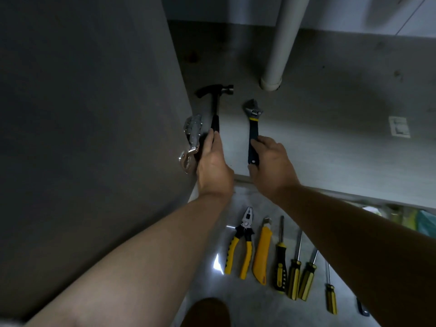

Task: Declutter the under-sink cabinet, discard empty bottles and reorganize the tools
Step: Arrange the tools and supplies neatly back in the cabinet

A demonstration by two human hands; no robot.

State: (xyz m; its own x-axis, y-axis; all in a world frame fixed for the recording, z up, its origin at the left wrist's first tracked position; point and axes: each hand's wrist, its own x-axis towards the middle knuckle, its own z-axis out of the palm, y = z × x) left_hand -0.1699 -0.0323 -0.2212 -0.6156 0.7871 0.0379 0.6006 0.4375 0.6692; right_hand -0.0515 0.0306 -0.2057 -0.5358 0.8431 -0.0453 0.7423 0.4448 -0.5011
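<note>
- Forearms, bare, stretch from the bottom edge toward the cabinet.
- Left hand point(213, 166): fingers curled round the black hammer point(215, 100) handle, head pointing away, beside the door hinge point(192, 135).
- Right hand point(271, 166): fingers wrapped round the adjustable wrench point(253, 119) handle, over the cabinet floor point(330, 138), near a white pipe point(283, 43).
- Pliers point(243, 241), utility knife point(262, 253) and screwdrivers point(280, 263) lie in a row outside, below the arms.

Matt black hammer point(215, 100), glossy metal hinge point(193, 133), smooth white plastic pipe point(282, 43), dull grey cabinet floor point(330, 149)
</note>
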